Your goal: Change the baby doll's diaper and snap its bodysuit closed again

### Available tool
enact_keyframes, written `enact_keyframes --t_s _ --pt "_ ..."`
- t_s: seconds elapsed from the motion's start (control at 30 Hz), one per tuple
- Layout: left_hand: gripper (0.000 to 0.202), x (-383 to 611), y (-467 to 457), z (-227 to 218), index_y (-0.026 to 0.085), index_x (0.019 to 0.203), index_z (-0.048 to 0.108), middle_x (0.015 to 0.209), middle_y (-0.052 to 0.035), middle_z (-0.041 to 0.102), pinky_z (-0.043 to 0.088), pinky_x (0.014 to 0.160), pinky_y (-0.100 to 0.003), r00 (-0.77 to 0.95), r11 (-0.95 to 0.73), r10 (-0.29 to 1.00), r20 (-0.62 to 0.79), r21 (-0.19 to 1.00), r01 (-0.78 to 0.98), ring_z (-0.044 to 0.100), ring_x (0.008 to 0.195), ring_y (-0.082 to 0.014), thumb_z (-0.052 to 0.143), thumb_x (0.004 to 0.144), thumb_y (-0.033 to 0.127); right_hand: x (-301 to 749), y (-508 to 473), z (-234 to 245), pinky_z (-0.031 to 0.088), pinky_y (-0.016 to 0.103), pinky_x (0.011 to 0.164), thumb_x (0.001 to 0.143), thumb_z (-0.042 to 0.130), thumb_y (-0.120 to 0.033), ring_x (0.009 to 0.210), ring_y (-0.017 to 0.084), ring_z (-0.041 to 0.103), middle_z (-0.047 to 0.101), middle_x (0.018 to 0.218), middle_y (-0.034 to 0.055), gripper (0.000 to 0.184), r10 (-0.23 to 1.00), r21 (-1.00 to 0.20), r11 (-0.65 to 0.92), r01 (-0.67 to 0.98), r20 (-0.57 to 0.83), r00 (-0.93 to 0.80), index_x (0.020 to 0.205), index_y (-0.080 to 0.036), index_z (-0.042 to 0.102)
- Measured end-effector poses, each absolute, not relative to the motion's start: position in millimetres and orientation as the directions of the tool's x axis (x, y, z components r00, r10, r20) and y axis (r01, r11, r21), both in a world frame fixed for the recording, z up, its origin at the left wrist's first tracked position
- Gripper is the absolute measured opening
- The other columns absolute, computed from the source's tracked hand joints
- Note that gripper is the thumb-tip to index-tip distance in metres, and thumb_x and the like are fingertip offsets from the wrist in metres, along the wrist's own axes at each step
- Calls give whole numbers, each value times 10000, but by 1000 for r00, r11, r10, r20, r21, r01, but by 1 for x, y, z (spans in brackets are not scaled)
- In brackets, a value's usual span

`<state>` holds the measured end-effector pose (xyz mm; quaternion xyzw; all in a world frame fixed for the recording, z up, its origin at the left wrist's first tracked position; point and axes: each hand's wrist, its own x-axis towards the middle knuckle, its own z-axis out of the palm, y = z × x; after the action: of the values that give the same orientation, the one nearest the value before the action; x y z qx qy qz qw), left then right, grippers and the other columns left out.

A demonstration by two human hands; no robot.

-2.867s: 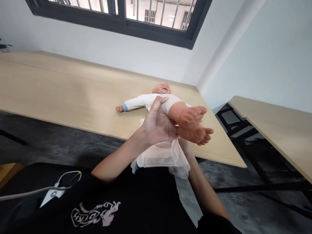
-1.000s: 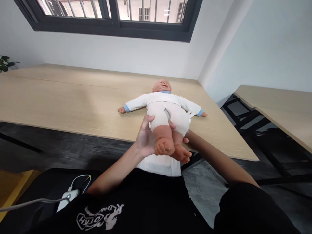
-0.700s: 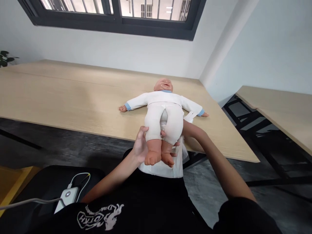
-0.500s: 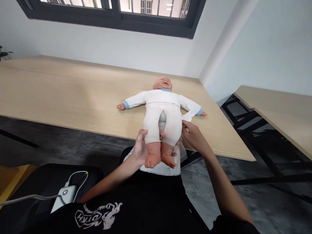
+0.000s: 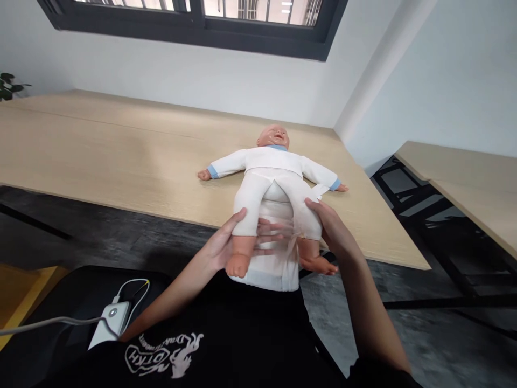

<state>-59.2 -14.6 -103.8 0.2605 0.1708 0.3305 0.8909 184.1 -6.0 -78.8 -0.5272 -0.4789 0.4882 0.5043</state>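
Observation:
A baby doll (image 5: 274, 156) in white clothes with blue cuffs lies face up on the table, its legs reaching over the near edge toward me. My left hand (image 5: 232, 242) holds the leg on the left, thumb on top and fingers underneath, their tips showing between the legs. Around the other leg, my right hand (image 5: 329, 223) has its thumb on top of the thigh; its fingers are mostly hidden. A white diaper (image 5: 266, 269) hangs under the doll, over the table edge. One white tab (image 5: 319, 191) sticks out by my right hand.
The pale wooden table (image 5: 133, 156) stretches left along the wall. A second table (image 5: 456, 172) stands to the right. On a black chair (image 5: 157, 291) lies a white power bank (image 5: 113, 318) with cables. A plant (image 5: 10, 86) shows at far left.
The doll's legs have been spread apart, uncovering more of the white diaper. My right hand has moved from beside the hip onto the leg on the right.

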Motion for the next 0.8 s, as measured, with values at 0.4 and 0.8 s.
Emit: enact_keyframes --t_s 0.4,0.8 --pt "334 -111 -4 -99 142 1046 703 982 -91 768 578 754 -297 417 313 883 -214 932 -184 725 775 -192 850 796 308 210 -13 -94 580 476 933 851 676 -648 1093 323 685 718 1216 121 617 992 -939 -4 343 40 122 1263 -190 636" --pt "442 -106 -4 -101 171 1078 676 1114 -80 734 521 946 -340 310 32 950 -32 999 4 679 1056 -257 886 725 336 130 -106 -133 439 576 1139 1031 463 -232 1340 322 562 620 1409 150 394 645 18 655 756 508 -571 1408 -139 531"
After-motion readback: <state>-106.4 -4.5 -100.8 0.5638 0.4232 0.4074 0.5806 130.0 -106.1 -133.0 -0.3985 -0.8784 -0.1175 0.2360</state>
